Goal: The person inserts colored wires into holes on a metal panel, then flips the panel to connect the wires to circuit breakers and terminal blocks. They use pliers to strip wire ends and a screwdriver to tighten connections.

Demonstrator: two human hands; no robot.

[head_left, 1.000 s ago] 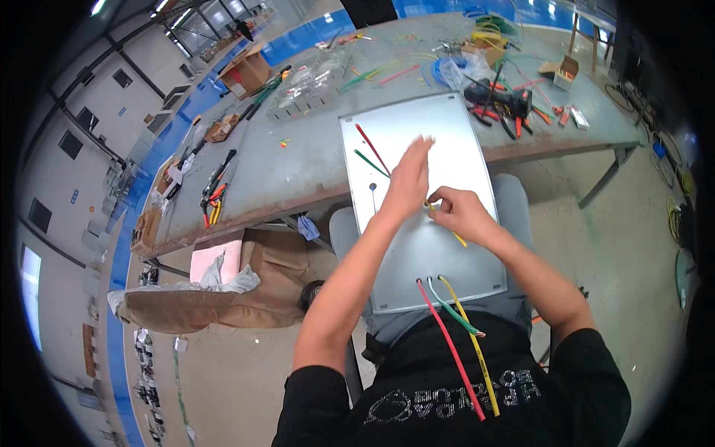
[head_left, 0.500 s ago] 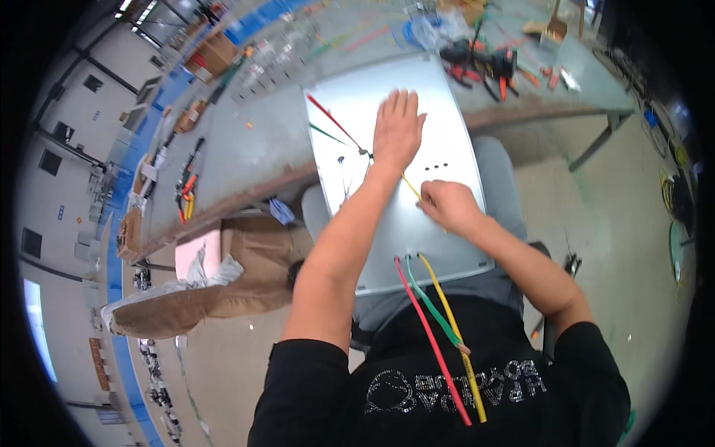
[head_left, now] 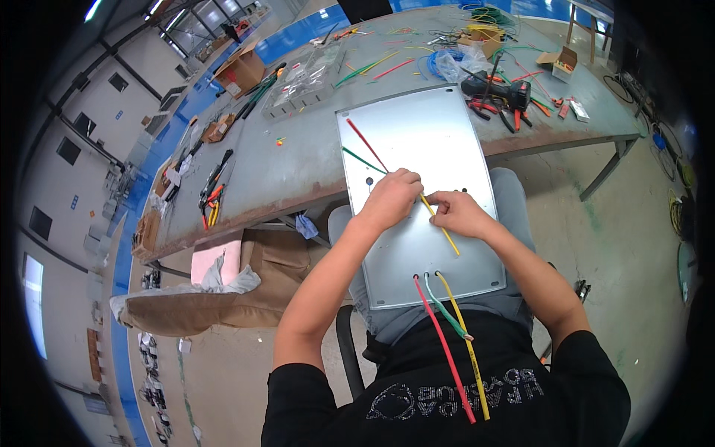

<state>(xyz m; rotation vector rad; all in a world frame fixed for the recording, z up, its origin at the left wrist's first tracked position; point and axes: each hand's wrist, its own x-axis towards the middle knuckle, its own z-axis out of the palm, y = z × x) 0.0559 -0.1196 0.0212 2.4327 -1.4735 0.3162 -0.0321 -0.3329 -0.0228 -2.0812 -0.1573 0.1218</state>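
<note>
The yellow wire [head_left: 449, 239] is laid slantwise over the pale metal panel [head_left: 421, 130], its upper part brought close to the fingertips of the left hand [head_left: 390, 200] and its free lower end pointed toward the panel's bottom edge; the panel itself is supported across the person's lap, its upper part lying over the edge of the workbench [head_left: 272, 179].

By the right hand [head_left: 463, 214], thumb and forefinger are set narrowly apart at the wire's upper stretch, the forefinger tip above and the thumb below along its length; the wire is seen just at these tips, but whether it is firmly pinched cannot be told; the lower stretch is left exposed below the thumb. The left fingers are curled downward over the panel, with the back of the hand turned up; their tips are partly hidden, so whether the wire is gripped there cannot be told.

Beyond the left hand, a dark red wire [head_left: 366, 144] and a short green wire [head_left: 363, 160] are spread toward the panel's upper left; near the bottom edge, three holes are threaded with a long red wire [head_left: 445, 350], a pale green wire [head_left: 448, 316] and a second yellow wire [head_left: 474, 359].
</note>
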